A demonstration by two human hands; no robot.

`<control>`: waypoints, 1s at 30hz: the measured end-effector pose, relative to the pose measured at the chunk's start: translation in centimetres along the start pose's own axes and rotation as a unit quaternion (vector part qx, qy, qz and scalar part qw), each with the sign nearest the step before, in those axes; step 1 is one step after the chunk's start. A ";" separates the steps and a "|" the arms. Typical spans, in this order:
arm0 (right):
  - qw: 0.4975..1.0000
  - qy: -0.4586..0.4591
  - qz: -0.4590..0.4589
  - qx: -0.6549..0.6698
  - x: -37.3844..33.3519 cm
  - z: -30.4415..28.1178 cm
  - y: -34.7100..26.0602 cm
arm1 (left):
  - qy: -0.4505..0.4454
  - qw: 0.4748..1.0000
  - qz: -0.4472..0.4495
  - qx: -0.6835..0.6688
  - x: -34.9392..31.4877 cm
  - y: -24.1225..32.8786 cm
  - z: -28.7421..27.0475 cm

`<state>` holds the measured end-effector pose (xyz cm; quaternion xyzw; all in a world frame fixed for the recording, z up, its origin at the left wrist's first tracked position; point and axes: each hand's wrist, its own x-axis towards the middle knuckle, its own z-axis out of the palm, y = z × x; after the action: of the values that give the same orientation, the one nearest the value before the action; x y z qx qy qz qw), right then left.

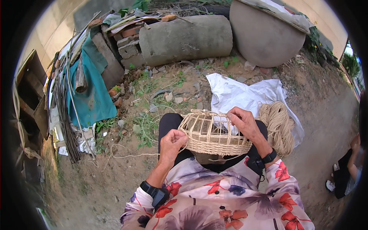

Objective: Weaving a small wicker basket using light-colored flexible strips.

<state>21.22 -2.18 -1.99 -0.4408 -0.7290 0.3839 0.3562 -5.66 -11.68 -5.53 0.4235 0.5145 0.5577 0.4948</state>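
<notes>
A half-woven basket (218,143) of pale natural cord rests on my lap, its lower band densely woven and its upper part an open lattice of upright strands under a twisted rim. My left hand (174,143) pinches at the basket's left end, where a strand of cord meets the weave. At the far right of the rim, my right hand (243,119) has thumb and fingers closed on the edge. A loose cord (134,155) trails from near my left hand across the ground to the left.
A big bundle of cord (279,126) lies on a white sack (239,92) to my right. Beyond are a concrete cylinder (186,40) and a large round clay-coloured vessel (266,36). Teal cloth (92,88) and sticks stand at the left. Another person (347,168) sits at far right.
</notes>
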 end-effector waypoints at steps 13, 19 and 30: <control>0.999 0.030 -0.009 0.005 -0.7 0.0 -0.1 | 0.219 0.723 0.373 0.538 -2.5 0.0 -8.1; 0.999 0.031 -0.019 0.000 -0.6 0.0 0.0 | 0.048 0.890 -0.196 0.409 -5.3 -5.4 -13.0; 0.999 0.032 -0.008 -0.004 -0.6 0.2 -0.1 | 0.123 0.974 -0.188 0.010 0.5 -8.5 -12.7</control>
<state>21.20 -2.85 -2.14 -0.4481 -0.7227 0.3636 0.3804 -17.25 -13.28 -15.38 0.2521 0.6474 0.4974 0.5195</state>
